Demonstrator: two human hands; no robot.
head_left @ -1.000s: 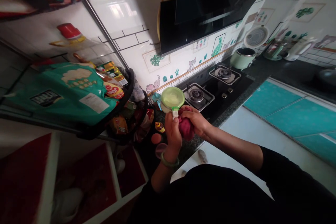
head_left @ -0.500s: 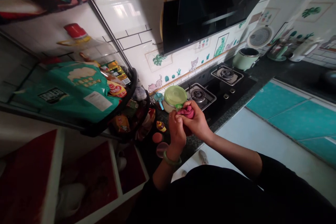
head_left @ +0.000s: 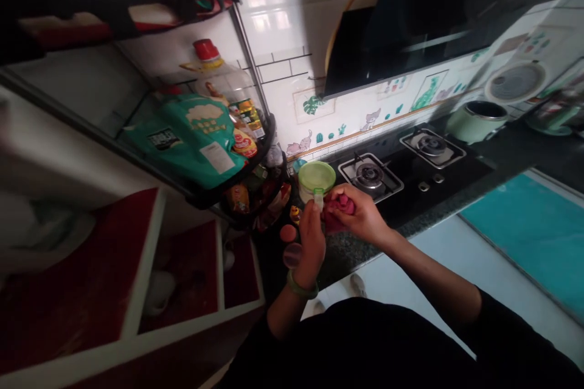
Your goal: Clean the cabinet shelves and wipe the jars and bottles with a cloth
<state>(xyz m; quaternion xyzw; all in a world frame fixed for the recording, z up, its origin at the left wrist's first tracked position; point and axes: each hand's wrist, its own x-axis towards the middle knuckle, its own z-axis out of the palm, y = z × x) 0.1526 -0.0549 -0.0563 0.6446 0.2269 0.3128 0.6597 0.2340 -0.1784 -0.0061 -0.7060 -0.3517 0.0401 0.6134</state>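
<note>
A pale container with a translucent green lid [head_left: 318, 175] stands on the dark counter just beyond my hands. Its green-topped handle piece [head_left: 318, 196] points toward me. My left hand [head_left: 312, 246], with a green bangle at the wrist, is closed with its fingertips at that handle; the exact grip is partly hidden. Bunched in the closed fingers of my right hand [head_left: 360, 214] is a dark pink cloth [head_left: 345, 204], held just right of the handle. Part of the cloth hangs below the hand.
Left of my hands are a small yellow-topped bottle [head_left: 295, 214], an orange-pink round lid [head_left: 288, 233] and a clear round lid [head_left: 292, 255]. A gas burner [head_left: 368, 175] lies to the right, with a green pot [head_left: 477, 121] beyond. A loaded rack [head_left: 196, 191] stands left.
My view has swung left. My hands have drawn slightly apart, and my right hand with the cloth has moved off the handle, which now shows more plainly.
</note>
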